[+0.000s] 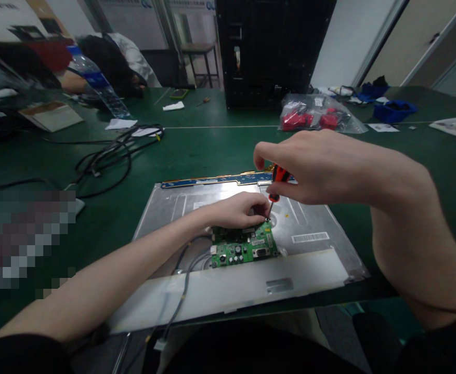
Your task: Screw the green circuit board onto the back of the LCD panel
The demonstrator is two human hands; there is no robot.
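A silver metal panel [313, 218] lies flat on the green table, with a small green circuit board [245, 248] on its middle. My right hand [313, 166] is closed round a red and black screwdriver [277, 179], held upright with its tip at the board's far right corner. My left hand [237, 209] rests on the far edge of the board, fingers curled and pinched near the screwdriver tip. Grey wires [184, 259] run from the board toward me.
A blue strip board [212, 181] lies along the panel's far edge. Black cables [111, 153] coil at the left. A black computer case [270, 52] stands at the back, a bag of red parts [313, 117] beside it. A person leans on the table at far left.
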